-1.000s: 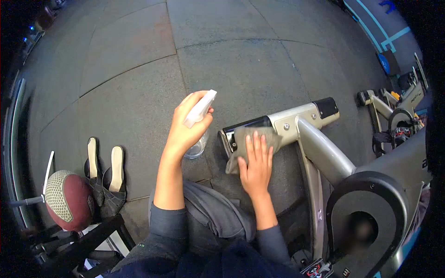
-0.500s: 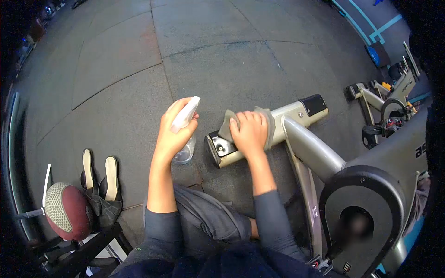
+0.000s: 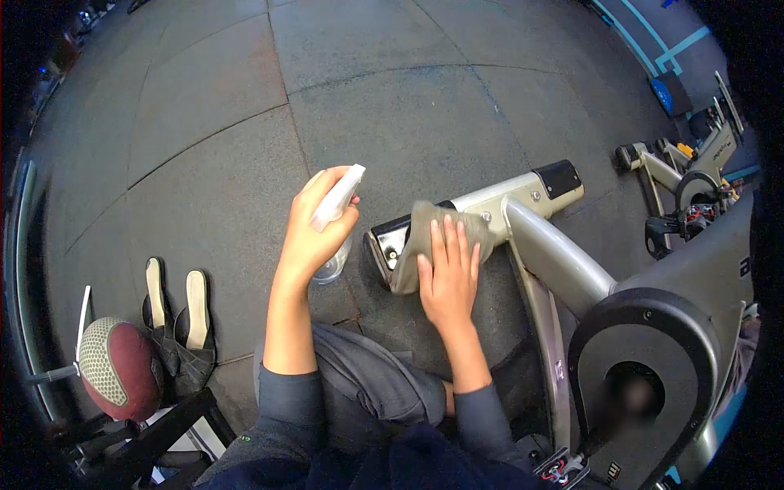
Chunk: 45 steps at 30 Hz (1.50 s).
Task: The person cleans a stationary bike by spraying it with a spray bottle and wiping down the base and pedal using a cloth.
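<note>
My left hand (image 3: 314,224) is wrapped round the neck of a clear spray bottle with a white spray head (image 3: 339,198); the bottle's clear body shows below my palm. My right hand (image 3: 449,273) lies with its fingers spread on a grey-green cloth (image 3: 420,237). The cloth is pressed against the bike's pale metal foot bar (image 3: 498,198), near its left end, and hangs over the near side. A shiny black end cap (image 3: 392,245) shows to the left of the cloth.
The stationary bike's frame and round black housing (image 3: 645,367) fill the right side. Another bike (image 3: 698,184) stands farther back at right. Two sandals (image 3: 196,314) lie on the floor at left, beside a maroon and beige ball-shaped object (image 3: 122,367). Black bars are at lower left.
My right hand has gone along the bar to the right and back toward the near side with the cloth, its fingers now straighter. My left hand keeps the bottle, shifting only slightly.
</note>
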### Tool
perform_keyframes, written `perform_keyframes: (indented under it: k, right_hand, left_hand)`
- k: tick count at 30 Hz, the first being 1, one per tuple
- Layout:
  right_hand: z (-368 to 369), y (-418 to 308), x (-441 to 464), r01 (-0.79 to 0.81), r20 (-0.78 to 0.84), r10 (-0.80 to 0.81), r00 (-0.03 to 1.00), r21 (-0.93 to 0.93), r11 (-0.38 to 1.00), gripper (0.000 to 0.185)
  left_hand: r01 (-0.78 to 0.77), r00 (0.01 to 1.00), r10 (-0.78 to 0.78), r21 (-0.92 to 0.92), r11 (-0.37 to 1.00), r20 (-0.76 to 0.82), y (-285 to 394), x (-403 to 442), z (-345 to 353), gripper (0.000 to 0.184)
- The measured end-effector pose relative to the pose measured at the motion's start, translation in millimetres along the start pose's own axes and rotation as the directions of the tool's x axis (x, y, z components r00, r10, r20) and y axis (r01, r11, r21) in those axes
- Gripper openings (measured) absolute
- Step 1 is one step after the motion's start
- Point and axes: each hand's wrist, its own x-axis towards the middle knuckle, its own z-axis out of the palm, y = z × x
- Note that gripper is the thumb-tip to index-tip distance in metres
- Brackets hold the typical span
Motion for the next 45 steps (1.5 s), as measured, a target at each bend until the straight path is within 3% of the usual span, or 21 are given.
perform_keyframes:
  k: [4,6,7,9,13,14,15,16,19,22,25,29,34,36,40,43,45]
  right_hand:
    - [13,8,59,0.060,-0.122,-0.063,0.991,-0.026,0.998,0.045]
    - [7,8,87,0.006,0.097,0.001,0.995,-0.073,0.997,0.035]
    - [8,8,99,0.004,0.099,0.003,0.995,-0.076,0.997,0.035]
    - [10,6,117,-0.060,0.310,0.104,0.945,-0.147,0.987,0.041]
    - [8,4,116,-0.074,0.309,0.099,0.946,-0.094,0.993,0.041]
    - [12,5,107,-0.071,0.304,0.098,0.948,-0.096,0.993,0.041]
    - [21,7,91,-0.024,0.051,0.026,0.998,-0.035,0.999,0.039]
    - [26,6,73,0.040,-0.206,-0.036,0.978,0.015,0.999,0.038]
    - [12,-14,21,-0.043,-0.121,0.039,0.992,-0.032,0.999,0.054]
    - [14,-18,-26,-0.064,-0.038,0.067,0.997,0.093,0.994,0.061]
    - [4,-16,-43,-0.065,0.059,0.060,0.996,0.072,0.995,0.061]
    - [1,-3,-10,0.020,0.022,-0.019,1.000,-0.016,1.000,0.059]
    - [7,15,74,0.072,-0.103,-0.074,0.992,-0.019,0.997,0.043]
    - [-3,13,101,0.018,0.226,0.005,0.974,-0.100,0.995,0.039]
    - [10,15,128,-0.085,0.336,0.120,0.934,-0.116,0.990,0.044]
    - [14,18,121,-0.023,0.245,0.048,0.968,-0.101,0.995,0.042]
    - [25,19,100,0.050,-0.039,-0.049,0.998,0.029,0.998,0.034]
  left_hand:
    - [-0.030,0.999,0.030,-0.009,1.000,0.018,-3,1,2,0.042]
    - [-0.044,0.999,0.044,-0.006,0.999,0.020,-3,1,2,0.042]
    - [-0.036,0.999,0.036,0.007,0.999,0.022,-2,1,1,0.042]
    - [-0.033,0.999,0.033,0.017,0.999,0.024,-2,2,1,0.042]
    - [-0.029,0.999,0.029,0.013,0.999,0.018,-1,2,0,0.042]
    - [-0.021,1.000,0.021,0.026,0.999,0.010,1,2,0,0.042]
    - [-0.024,1.000,0.024,0.025,0.999,0.005,0,3,-1,0.042]
    - [-0.025,1.000,0.025,0.000,1.000,0.001,-2,3,-1,0.042]
    - [-0.030,1.000,0.030,-0.030,0.999,-0.002,-5,2,-1,0.041]
    - [-0.052,0.999,0.053,-0.021,0.998,0.006,-2,1,1,0.041]
    - [-0.060,0.998,0.060,-0.012,0.998,0.004,-1,0,-1,0.041]
    - [-0.052,0.999,0.052,0.023,0.998,0.005,1,0,1,0.040]
    - [-0.052,0.999,0.052,0.004,0.999,0.017,0,0,1,0.041]
    - [-0.045,0.999,0.045,-0.015,0.999,0.020,0,0,3,0.041]
    - [-0.048,0.999,0.047,0.024,0.999,0.026,-2,3,1,0.042]
    - [-0.040,0.999,0.039,0.037,0.999,0.023,-2,2,0,0.043]
    - [-0.032,0.999,0.032,0.044,0.998,0.007,-1,4,0,0.042]
